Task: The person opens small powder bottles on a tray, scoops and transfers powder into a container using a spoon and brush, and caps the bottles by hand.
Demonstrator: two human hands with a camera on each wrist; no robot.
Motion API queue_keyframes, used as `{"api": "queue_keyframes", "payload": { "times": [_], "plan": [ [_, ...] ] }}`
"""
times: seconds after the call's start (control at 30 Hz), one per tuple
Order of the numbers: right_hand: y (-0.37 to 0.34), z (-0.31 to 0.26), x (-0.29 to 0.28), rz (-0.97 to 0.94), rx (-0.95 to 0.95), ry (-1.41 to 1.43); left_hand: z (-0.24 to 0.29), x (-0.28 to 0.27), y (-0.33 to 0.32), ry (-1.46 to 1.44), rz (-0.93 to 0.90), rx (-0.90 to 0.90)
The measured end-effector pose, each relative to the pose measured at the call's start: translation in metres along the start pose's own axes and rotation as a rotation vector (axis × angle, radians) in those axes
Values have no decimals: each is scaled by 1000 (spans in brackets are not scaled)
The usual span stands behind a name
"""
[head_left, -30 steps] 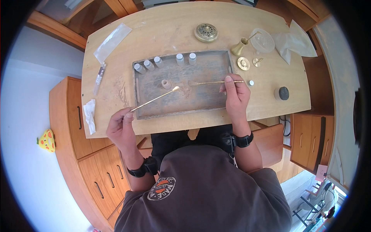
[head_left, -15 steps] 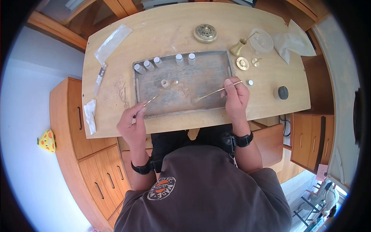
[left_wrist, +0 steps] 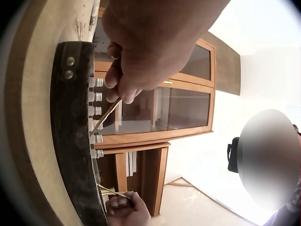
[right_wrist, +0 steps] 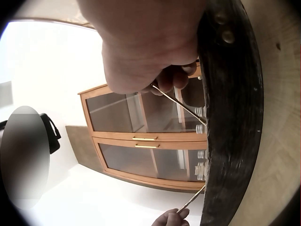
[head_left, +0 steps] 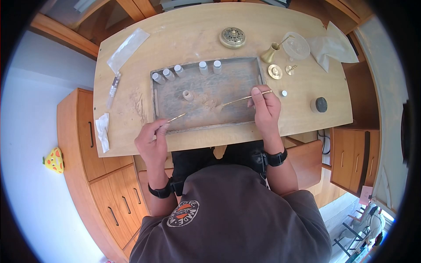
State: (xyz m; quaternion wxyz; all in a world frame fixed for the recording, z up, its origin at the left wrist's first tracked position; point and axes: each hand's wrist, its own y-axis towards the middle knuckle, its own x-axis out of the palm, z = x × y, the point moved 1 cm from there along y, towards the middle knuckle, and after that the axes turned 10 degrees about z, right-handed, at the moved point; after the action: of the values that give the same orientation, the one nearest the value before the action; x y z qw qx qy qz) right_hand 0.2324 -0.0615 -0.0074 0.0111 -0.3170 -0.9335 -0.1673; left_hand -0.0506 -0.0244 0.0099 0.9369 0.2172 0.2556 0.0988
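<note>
Pale wood, dusty in patches, forms the broad table with a curved far edge (head_left: 188, 35). On it lies a shallow rectangular tray of dark, scuffed wood (head_left: 240, 83). The left hand (head_left: 151, 136) pinches a thin gold-coloured metal rod (head_left: 176, 117) between thumb and bent fingers, its free end over the tray's near left part. The right hand (head_left: 266, 108) has thumb and fingers closed on a second slender gold-coloured rod (head_left: 241, 100), slanting leftward over the tray. Beyond the tray sit a round, pierced brass-coloured lidded box (head_left: 233, 37) and, to the right, a flared brass-coloured vase (head_left: 270, 53). A loose, crumbly heap of brownish powder (head_left: 208, 103) lies left of the right hand; the second rod's tip reaches its right edge, though contact cannot be told. Five small cylindrical bottles with white caps (head_left: 179, 70) line the tray's far side. One small open-mouthed bottle (head_left: 187, 95) is just left of the heap.
</note>
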Motion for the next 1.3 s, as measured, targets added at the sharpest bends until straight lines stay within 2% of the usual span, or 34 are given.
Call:
{"api": "queue_keyframes", "payload": {
  "times": [0.83,1.3],
  "plan": [
    [-1,-3,0,-4,3,12,1,2,-4,-97,-76,-192],
    [-1,-1,-1,1,-1,17,-5,3,-5,-109,-81,-221]
  ]
}}
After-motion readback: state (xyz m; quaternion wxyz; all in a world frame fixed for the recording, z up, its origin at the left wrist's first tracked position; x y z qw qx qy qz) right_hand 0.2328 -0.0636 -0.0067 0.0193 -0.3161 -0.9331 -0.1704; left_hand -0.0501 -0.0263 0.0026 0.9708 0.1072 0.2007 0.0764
